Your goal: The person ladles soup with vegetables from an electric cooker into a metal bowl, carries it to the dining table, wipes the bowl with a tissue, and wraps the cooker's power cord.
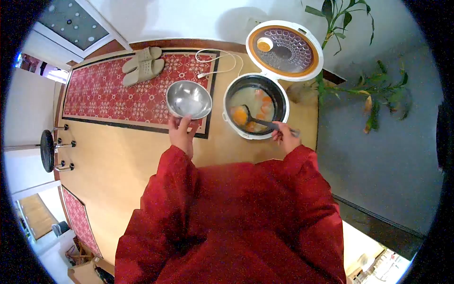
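Note:
Held at its near rim by my left hand (183, 135), a shiny metal bowl (189, 98) tilts beside the cooker and looks empty. My right hand (285, 137) is closed round the handle of a dark ladle (265, 123). The ladle's head is inside the black pot of a white rice cooker (228, 116), with an orange piece at it. Pale liquid and several orange chunks (266, 105) fill the pot. The cooker's lid (284, 49) stands open behind it.
A red patterned rug (99, 92) with beige slippers (144, 71) lies at the left. A white cable (220, 71) runs behind the bowl. Plants (378, 92) stand at the right, and a wheeled stool (48, 150) at the far left.

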{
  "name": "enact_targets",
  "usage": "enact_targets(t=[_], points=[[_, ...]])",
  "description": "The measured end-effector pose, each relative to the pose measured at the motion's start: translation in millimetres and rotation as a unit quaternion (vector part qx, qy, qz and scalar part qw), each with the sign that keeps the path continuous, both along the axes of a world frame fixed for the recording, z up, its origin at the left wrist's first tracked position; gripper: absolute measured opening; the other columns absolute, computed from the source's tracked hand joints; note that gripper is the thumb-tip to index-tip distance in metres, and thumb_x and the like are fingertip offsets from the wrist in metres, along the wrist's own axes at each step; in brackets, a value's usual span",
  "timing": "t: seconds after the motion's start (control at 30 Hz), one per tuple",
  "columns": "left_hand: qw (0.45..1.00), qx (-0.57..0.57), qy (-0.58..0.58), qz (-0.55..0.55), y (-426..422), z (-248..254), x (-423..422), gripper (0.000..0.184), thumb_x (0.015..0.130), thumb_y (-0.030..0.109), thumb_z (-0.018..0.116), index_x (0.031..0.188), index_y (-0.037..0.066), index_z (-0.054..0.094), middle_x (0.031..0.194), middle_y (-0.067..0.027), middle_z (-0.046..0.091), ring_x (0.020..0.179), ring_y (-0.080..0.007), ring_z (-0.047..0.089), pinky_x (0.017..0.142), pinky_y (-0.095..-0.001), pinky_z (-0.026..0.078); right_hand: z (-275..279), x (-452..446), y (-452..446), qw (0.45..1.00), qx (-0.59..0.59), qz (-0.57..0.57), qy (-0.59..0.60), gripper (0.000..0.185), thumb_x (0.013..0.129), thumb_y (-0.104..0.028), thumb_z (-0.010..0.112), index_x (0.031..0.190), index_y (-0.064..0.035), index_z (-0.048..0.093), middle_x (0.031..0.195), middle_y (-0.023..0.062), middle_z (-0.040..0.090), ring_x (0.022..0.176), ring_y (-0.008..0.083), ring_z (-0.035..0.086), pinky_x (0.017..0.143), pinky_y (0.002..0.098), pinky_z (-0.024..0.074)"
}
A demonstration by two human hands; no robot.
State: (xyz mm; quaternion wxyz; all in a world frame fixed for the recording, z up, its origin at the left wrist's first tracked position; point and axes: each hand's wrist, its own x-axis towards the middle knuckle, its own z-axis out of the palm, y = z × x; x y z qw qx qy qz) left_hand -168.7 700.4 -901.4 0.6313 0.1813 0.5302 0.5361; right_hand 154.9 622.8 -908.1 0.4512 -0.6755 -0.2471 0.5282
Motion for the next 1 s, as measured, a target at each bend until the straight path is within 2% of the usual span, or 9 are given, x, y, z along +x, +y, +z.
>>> enact_targets(t=[0.03,0.17,0.33,0.43,0.57,0.7,0.8,0.93,1.0], points=[[0.999,-0.004,-0.051,-0.016,1.7,1.4,2.4,0.035,0.084,0.014,0.066,0.113,0.006,0.049,0.107,-0.0056,0.053,0.097,-0.0171,0.053,0.088,-0.0356,0.047,1.2,13.4,3.4,1.0,-0.002,0.011,0.022,0.039,0.095,-0.036,0.052,0.114,-0.004,0.064,0.078,0.0064,0.063,0.064,0.0139,0.058,0.055,0.0265,0.0458],[0.996,-0.039,-0.059,-0.047,6.0,-16.5,12.7,0.039,0.082,0.015,0.07,0.114,0.005,0.051,0.103,-0.0054,0.055,0.093,-0.0165,0.056,0.082,-0.0317,0.049,19.3,21.0,1.8,0.999,0.023,0.008,0.03,0.046,0.096,-0.043,0.044,0.117,-0.0055,0.062,0.077,0.007,0.063,0.064,0.0146,0.059,0.053,0.0278,0.0456],[0.981,0.079,0.163,-0.072,7.1,-16.5,44.5,0.073,0.069,0.016,0.082,0.128,-0.004,0.043,0.115,-0.0118,0.054,0.101,-0.0199,0.056,0.085,-0.0327,0.049,97.8,7.9,0.6,0.993,0.068,-0.096,-0.032,0.038,0.096,-0.026,0.046,0.109,0.0053,0.062,0.075,0.0099,0.062,0.062,0.0169,0.059,0.054,0.0283,0.0471],[0.916,0.191,0.34,-0.095,4.0,-9.5,63.1,0.08,0.066,0.014,0.084,0.13,-0.004,0.04,0.128,-0.0156,0.044,0.115,-0.0223,0.05,0.091,-0.0342,0.049,126.4,12.0,-8.0,0.982,0.118,-0.138,-0.059,0.037,0.095,-0.028,0.049,0.106,0.0038,0.064,0.073,0.0117,0.064,0.059,0.0183,0.061,0.051,0.0296,0.0492],[0.922,0.161,0.331,-0.117,-3.5,15.8,88.3,0.083,0.065,0.015,0.085,0.133,-0.003,0.039,0.124,-0.0142,0.045,0.115,-0.0245,0.05,0.092,-0.0365,0.05,172.6,9.6,-17.6,0.97,0.14,-0.175,-0.093,0.041,0.096,-0.032,0.046,0.106,0.0031,0.065,0.073,0.0129,0.064,0.058,0.0191,0.061,0.05,0.0304,0.0502],[0.984,0.034,0.059,-0.166,0.8,-7.3,110.4,0.082,0.08,0.015,0.075,0.144,0.012,0.024,0.129,-0.0188,0.047,0.112,-0.0274,0.055,0.092,-0.0475,0.048,185.0,6.2,-33.6,0.965,0.169,-0.165,-0.117,0.043,0.096,-0.034,0.045,0.11,0.0025,0.064,0.076,0.0124,0.064,0.059,0.0193,0.061,0.054,0.0313,0.0516],[0.976,0.001,-0.13,-0.175,2.1,8.0,123.1,0.087,0.077,0.015,0.077,0.144,0.014,0.021,0.13,-0.0169,0.047,0.112,-0.0277,0.056,0.087,-0.0423,0.054,179.8,-7.1,-45.8,0.958,0.201,-0.117,-0.166,0.043,0.097,-0.033,0.047,0.114,0.0033,0.063,0.078,0.0128,0.064,0.061,0.0184,0.061,0.058,0.0318,0.0526],[0.955,0.041,-0.214,-0.201,0.8,40.7,132.1,0.073,0.086,0.009,0.066,0.143,0.018,0.021,0.132,-0.0165,0.046,0.113,-0.0332,0.057,0.086,-0.0464,0.054,153.2,-29.6,-62.5,0.932,0.249,-0.032,-0.262,0.034,0.093,-0.019,0.057,0.117,0.0052,0.061,0.085,0.0162,0.064,0.071,0.0224,0.063,0.066,0.034,0.0538],[0.947,0.038,-0.24,-0.21,2.0,49.4,132.9,0.067,0.09,0.009,0.059,0.145,0.019,0.022,0.133,-0.0156,0.046,0.114,-0.0351,0.057,0.088,-0.049,0.052,143.6,-26.8,-70.8,0.835,0.296,0.095,-0.454,0.034,0.088,-0.009,0.061,0.12,0.0039,0.06,0.092,0.018,0.063,0.078,0.0268,0.063,0.071,0.0357,0.0538]])
